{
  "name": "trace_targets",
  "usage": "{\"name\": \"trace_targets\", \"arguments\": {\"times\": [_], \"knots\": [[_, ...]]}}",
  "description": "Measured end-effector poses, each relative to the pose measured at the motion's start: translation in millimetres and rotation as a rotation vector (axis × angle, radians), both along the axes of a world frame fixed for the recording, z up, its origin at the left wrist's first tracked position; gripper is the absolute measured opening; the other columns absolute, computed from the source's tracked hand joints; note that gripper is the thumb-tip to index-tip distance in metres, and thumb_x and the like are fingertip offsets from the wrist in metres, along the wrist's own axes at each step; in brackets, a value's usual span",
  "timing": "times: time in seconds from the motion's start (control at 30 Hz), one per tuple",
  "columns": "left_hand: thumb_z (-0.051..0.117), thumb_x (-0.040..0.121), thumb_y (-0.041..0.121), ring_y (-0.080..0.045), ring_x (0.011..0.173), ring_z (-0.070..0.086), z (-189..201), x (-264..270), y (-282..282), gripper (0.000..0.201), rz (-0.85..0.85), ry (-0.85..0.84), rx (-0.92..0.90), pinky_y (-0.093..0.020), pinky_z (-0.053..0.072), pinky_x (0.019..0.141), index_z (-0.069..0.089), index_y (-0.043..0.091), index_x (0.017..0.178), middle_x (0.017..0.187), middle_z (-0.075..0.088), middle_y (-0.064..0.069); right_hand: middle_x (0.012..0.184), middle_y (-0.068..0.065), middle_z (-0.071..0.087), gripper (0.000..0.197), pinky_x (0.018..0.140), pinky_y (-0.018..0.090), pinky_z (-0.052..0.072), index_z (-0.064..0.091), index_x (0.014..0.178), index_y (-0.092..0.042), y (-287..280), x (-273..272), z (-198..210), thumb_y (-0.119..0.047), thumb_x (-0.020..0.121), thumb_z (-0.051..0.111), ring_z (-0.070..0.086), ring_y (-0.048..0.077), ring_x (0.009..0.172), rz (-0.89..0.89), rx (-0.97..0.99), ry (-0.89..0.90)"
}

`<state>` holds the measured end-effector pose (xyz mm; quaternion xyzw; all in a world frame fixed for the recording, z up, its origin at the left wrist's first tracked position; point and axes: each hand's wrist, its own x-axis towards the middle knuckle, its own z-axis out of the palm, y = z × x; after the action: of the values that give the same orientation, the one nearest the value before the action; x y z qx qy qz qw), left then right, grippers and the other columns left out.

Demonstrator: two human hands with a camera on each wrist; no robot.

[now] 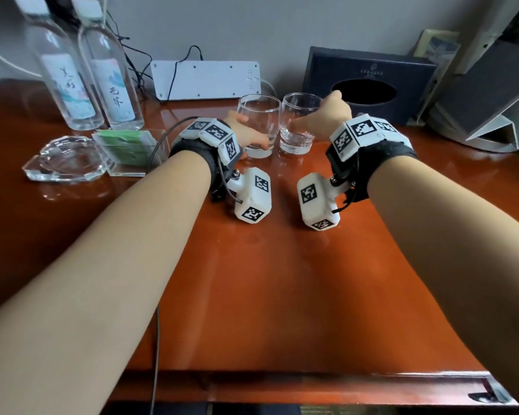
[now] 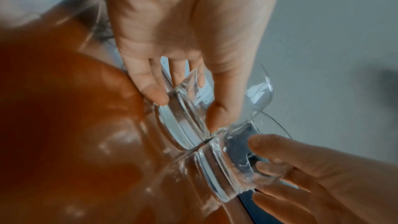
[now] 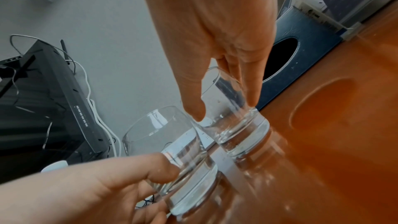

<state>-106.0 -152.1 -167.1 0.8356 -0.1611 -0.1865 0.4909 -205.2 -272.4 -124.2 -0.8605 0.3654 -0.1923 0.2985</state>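
Two clear, empty drinking glasses stand close side by side at the back middle of a glossy red-brown table (image 1: 282, 280). My left hand (image 1: 249, 131) grips the left glass (image 1: 259, 115) low on its wall, thumb in front and fingers behind. The left wrist view shows the left hand (image 2: 187, 106) wrapped round the left glass (image 2: 183, 122), with the right glass (image 2: 224, 168) beside it. My right hand (image 1: 315, 110) grips the right glass (image 1: 297, 139) from its right side. From the right wrist, the right hand (image 3: 224, 108) pinches the right glass (image 3: 239, 130); the left glass (image 3: 189, 168) is nearer.
Two tall water bottles (image 1: 60, 79) (image 1: 111, 82) stand at the back left, with a glass ashtray (image 1: 63, 160) and a clear holder of green packets (image 1: 129, 148) in front of them. A white box (image 1: 204, 80) and a dark tissue box (image 1: 369, 82) sit behind the glasses.
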Motion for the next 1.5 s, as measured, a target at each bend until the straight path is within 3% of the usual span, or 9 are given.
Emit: {"name": "trace_targets", "arguments": {"times": [0.17,0.3,0.4,0.7,0.87,1.03,1.17,1.37,1.5], "knots": [[0.079,0.064,0.029,-0.023,0.106,0.055,15.5,-3.9,12.5,0.082,0.006,-0.08,0.147,-0.04,0.052,0.09,0.042,0.016,0.136,0.126,0.054,-0.004,0.131,0.01,0.048,0.082,0.101,0.035,0.045,0.032,0.133,-0.004,8.8,6.7,-1.7,-0.05,0.077,0.069,0.05,0.024,0.122,0.034,-0.012,0.001],[0.075,0.038,0.045,-0.03,0.118,0.05,42.3,-7.3,17.1,0.121,0.008,-0.239,0.287,-0.042,0.046,0.098,0.025,0.018,0.145,0.135,0.047,-0.009,0.132,0.01,0.049,0.078,0.101,0.033,0.044,0.033,0.133,-0.003,13.1,7.5,-0.6,-0.046,0.079,0.069,0.049,0.023,0.123,0.045,-0.02,-0.019],[0.08,0.049,0.043,-0.034,0.116,0.051,57.8,-7.8,16.4,0.114,-0.016,-0.305,0.352,-0.044,0.046,0.098,0.022,0.019,0.145,0.131,0.048,-0.013,0.133,0.011,0.047,0.081,0.101,0.032,0.043,0.031,0.133,-0.002,15.5,7.5,2.5,-0.045,0.077,0.071,0.047,0.023,0.125,0.06,-0.019,0.012],[0.069,0.035,0.058,-0.036,0.117,0.05,78.0,-5.5,27.1,0.122,-0.08,-0.499,0.643,-0.046,0.045,0.097,0.028,0.014,0.141,0.133,0.05,-0.013,0.129,0.011,0.049,0.083,0.093,0.039,0.051,0.031,0.132,-0.004,20.9,11.4,4.3,-0.044,0.073,0.075,0.053,0.025,0.117,0.138,-0.001,0.07],[0.077,0.066,0.044,-0.03,0.119,0.051,86.6,5.2,41.4,0.091,-0.059,-0.572,0.715,-0.041,0.044,0.099,0.038,0.005,0.138,0.134,0.05,-0.014,0.126,0.01,0.051,0.08,0.093,0.039,0.051,0.03,0.133,-0.005,32.3,23.7,4.3,-0.039,0.075,0.074,0.055,0.025,0.115,0.199,0.025,0.105],[0.076,0.072,0.034,-0.023,0.094,0.054,89.3,21.6,53.4,0.08,-0.062,-0.522,0.748,-0.03,0.046,0.076,0.043,0.0,0.136,0.12,0.06,-0.016,0.123,0.012,0.054,0.082,0.095,0.04,0.049,0.029,0.136,-0.004,43.5,42.7,7.4,-0.038,0.076,0.074,0.057,0.029,0.114,0.251,0.042,0.131],[0.075,0.074,0.034,-0.024,0.098,0.053,89.0,30.7,66.0,0.077,-0.029,-0.519,0.774,-0.031,0.043,0.083,0.043,-0.001,0.135,0.119,0.056,-0.013,0.123,0.013,0.054,0.087,0.085,0.037,0.051,0.022,0.141,-0.004,49.1,59.4,6.0,-0.036,0.078,0.072,0.057,0.025,0.098,0.301,0.064,0.171],[0.073,0.077,0.027,-0.027,0.095,0.056,99.0,40.9,82.3,0.071,-0.001,-0.441,0.737,-0.029,0.046,0.083,0.043,0.001,0.136,0.103,0.057,-0.014,0.12,0.013,0.053,0.092,0.09,0.038,0.049,0.017,0.143,-0.001,61.9,82.0,5.4,-0.038,0.078,0.072,0.057,0.032,0.116,0.319,0.058,0.164],[0.07,0.08,0.029,-0.032,0.111,0.059,103.5,43.6,83.9,0.065,0.012,-0.318,0.655,-0.039,0.05,0.095,0.045,0.003,0.134,0.122,0.055,-0.014,0.108,0.011,0.05,0.086,0.091,0.04,0.052,0.022,0.139,-0.003,68.3,91.4,6.1,-0.035,0.077,0.073,0.059,0.032,0.111,0.337,0.078,0.18]]}}
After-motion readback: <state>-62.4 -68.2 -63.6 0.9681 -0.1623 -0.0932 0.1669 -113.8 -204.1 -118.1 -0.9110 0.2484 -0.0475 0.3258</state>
